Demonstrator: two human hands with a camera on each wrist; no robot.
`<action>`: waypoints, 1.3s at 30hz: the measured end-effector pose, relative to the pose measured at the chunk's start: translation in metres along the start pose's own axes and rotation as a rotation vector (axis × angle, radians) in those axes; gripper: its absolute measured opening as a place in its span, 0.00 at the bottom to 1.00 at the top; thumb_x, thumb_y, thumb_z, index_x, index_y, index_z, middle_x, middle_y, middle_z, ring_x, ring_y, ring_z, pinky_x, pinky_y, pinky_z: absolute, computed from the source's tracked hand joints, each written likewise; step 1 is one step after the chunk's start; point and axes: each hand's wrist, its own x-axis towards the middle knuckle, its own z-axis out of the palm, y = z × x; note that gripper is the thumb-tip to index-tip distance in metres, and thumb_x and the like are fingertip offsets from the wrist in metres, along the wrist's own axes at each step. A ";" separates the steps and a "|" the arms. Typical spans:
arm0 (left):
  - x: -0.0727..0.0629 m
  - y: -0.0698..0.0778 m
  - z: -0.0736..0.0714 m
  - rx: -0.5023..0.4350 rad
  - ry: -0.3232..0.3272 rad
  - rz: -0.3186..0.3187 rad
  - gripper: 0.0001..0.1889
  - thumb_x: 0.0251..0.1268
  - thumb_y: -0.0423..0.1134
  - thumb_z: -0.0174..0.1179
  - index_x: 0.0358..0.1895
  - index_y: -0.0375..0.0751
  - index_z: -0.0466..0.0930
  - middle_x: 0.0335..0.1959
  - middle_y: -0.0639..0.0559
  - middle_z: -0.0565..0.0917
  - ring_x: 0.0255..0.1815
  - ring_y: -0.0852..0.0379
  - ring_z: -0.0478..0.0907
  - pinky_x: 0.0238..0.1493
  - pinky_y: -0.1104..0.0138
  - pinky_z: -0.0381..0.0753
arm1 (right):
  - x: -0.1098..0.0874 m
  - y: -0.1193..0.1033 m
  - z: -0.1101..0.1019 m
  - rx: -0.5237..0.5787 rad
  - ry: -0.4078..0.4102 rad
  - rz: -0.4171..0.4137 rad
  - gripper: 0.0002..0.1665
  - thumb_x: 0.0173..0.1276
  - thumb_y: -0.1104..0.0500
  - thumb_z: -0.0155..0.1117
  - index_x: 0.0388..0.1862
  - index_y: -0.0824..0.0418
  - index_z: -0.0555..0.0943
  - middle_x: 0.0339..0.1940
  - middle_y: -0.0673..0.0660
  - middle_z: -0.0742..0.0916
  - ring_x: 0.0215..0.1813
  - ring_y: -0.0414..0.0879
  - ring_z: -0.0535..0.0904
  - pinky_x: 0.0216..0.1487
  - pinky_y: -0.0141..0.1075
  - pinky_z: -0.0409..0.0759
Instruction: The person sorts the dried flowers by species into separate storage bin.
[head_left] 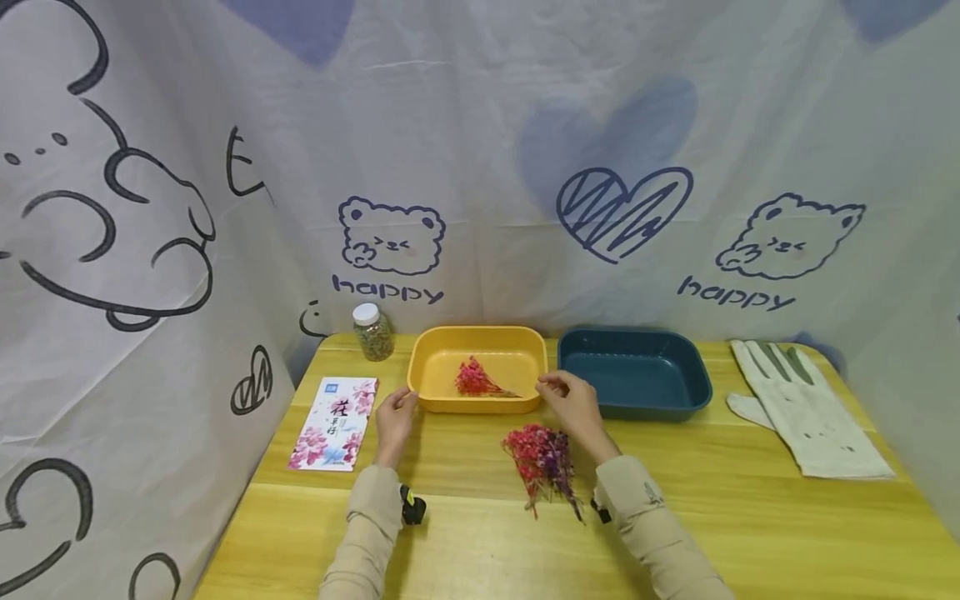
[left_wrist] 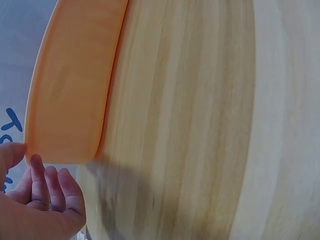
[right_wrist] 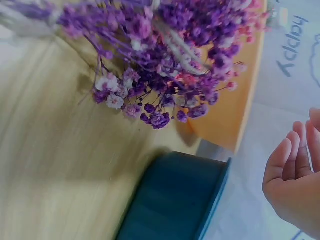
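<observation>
My left hand [head_left: 395,422] pinches the rim of the yellow tray [head_left: 480,405] at its front left corner, thumb and forefinger on the edge in the left wrist view. Inside the tray lies a small bunch of red dried flowers [head_left: 474,377], its stems toward the right. Close to those stem ends, over the tray's right side, is my right hand [head_left: 573,407]. Loosely bent fingers [right_wrist: 278,159] show in the right wrist view, with nothing seen between them. On the table in front of the tray lie more dried flowers, red [head_left: 527,451] and purple [head_left: 557,460].
A dark blue tray [head_left: 633,410] stands right of the yellow one. White gloves [head_left: 813,417] lie at the far right. On the left are a white-lidded jar [head_left: 373,333] and a flower-printed packet [head_left: 334,423]. A printed curtain [head_left: 495,283] hangs behind the wooden table [head_left: 480,533].
</observation>
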 end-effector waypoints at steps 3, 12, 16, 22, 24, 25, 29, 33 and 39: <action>-0.001 0.000 -0.001 -0.004 -0.007 -0.016 0.20 0.70 0.39 0.54 0.58 0.28 0.74 0.48 0.33 0.77 0.48 0.41 0.75 0.39 0.67 0.72 | -0.012 -0.004 -0.004 0.004 0.016 0.004 0.10 0.66 0.59 0.64 0.42 0.64 0.84 0.33 0.57 0.85 0.33 0.45 0.75 0.35 0.34 0.73; 0.002 0.000 0.000 -0.007 -0.023 -0.003 0.21 0.70 0.39 0.54 0.59 0.27 0.73 0.48 0.34 0.76 0.47 0.43 0.75 0.38 0.69 0.72 | -0.048 -0.002 -0.008 0.014 0.042 0.012 0.10 0.64 0.58 0.66 0.41 0.64 0.84 0.32 0.55 0.85 0.33 0.44 0.76 0.34 0.32 0.74; 0.002 0.001 0.000 0.005 0.010 0.018 0.19 0.69 0.38 0.55 0.56 0.26 0.75 0.43 0.35 0.79 0.39 0.50 0.75 0.33 0.73 0.70 | -0.066 0.002 -0.006 0.032 0.057 -0.007 0.10 0.62 0.60 0.68 0.39 0.65 0.84 0.29 0.55 0.85 0.31 0.45 0.76 0.31 0.31 0.75; 0.001 0.002 0.000 0.004 0.007 0.013 0.19 0.68 0.37 0.56 0.56 0.26 0.76 0.39 0.38 0.79 0.35 0.54 0.74 0.32 0.73 0.69 | -0.090 0.013 0.002 0.047 0.042 0.029 0.10 0.61 0.58 0.69 0.38 0.64 0.84 0.28 0.52 0.83 0.29 0.40 0.74 0.29 0.29 0.73; 0.001 0.002 0.000 -0.002 -0.004 0.008 0.19 0.69 0.38 0.55 0.56 0.26 0.75 0.40 0.38 0.79 0.38 0.51 0.75 0.32 0.73 0.69 | -0.095 0.016 0.005 0.045 0.042 0.030 0.09 0.61 0.59 0.69 0.36 0.63 0.84 0.28 0.51 0.83 0.28 0.38 0.73 0.29 0.29 0.73; 0.000 0.001 -0.001 -0.003 -0.008 0.005 0.20 0.69 0.38 0.55 0.57 0.27 0.75 0.41 0.37 0.79 0.39 0.49 0.76 0.32 0.73 0.69 | -0.097 0.019 0.007 0.043 0.042 0.028 0.08 0.60 0.59 0.70 0.36 0.63 0.85 0.27 0.51 0.83 0.27 0.38 0.73 0.29 0.29 0.73; 0.001 0.001 -0.001 0.001 -0.015 -0.005 0.20 0.70 0.38 0.54 0.58 0.27 0.74 0.43 0.36 0.79 0.43 0.44 0.76 0.33 0.72 0.69 | -0.104 0.026 0.016 0.033 0.030 0.017 0.06 0.58 0.61 0.71 0.33 0.61 0.85 0.25 0.49 0.82 0.26 0.36 0.72 0.29 0.28 0.73; 0.002 0.001 0.000 0.003 -0.012 -0.007 0.20 0.69 0.38 0.55 0.58 0.27 0.74 0.44 0.35 0.79 0.44 0.44 0.76 0.34 0.72 0.70 | -0.109 0.030 0.021 0.006 0.018 0.013 0.06 0.57 0.61 0.72 0.31 0.61 0.84 0.25 0.49 0.82 0.27 0.35 0.71 0.30 0.28 0.73; 0.001 0.001 0.000 0.006 -0.008 -0.013 0.20 0.69 0.38 0.55 0.58 0.28 0.75 0.45 0.35 0.79 0.43 0.47 0.76 0.34 0.72 0.70 | -0.113 0.036 0.026 -0.042 -0.012 0.046 0.08 0.56 0.60 0.73 0.31 0.61 0.83 0.26 0.49 0.80 0.29 0.37 0.71 0.31 0.28 0.73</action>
